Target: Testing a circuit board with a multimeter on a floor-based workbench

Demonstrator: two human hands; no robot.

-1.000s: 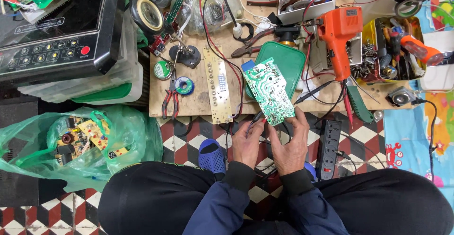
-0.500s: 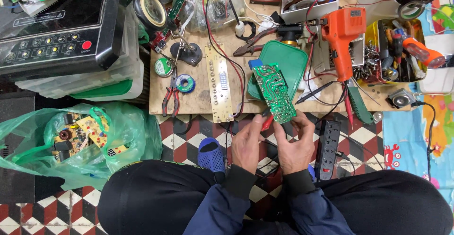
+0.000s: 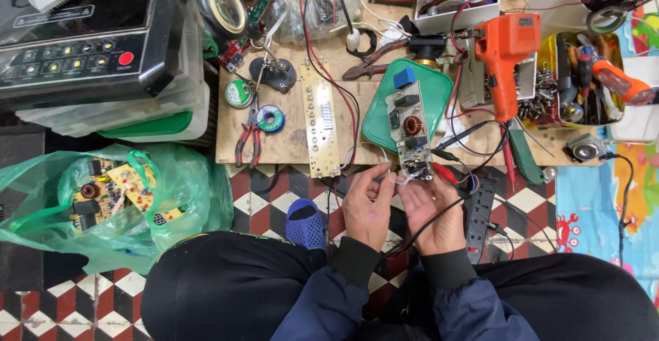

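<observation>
Seemingly mid-check, head view: the left hand [image 3: 368, 207] and right hand [image 3: 432, 210] both pinch the near end of a narrow circuit board [image 3: 410, 130], held over the wooden bench [image 3: 288, 142] edge and green lid [image 3: 436, 87]. Red probe [image 3: 446, 173] lies alongside; nothing reads as finished.

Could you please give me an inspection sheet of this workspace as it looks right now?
Surface: low wooden board, crowded.
Job's things: circuit board, component side up, held at its near end.
Clutter: orange drill, red-handled pliers, green lid, long circuit strip.
Grip: left hand and right hand both grip the board's near edge.
Cables: red and black leads cross the board; power strip on the floor.
Surroundings: green bag of boards, checkered floor tiles.
</observation>
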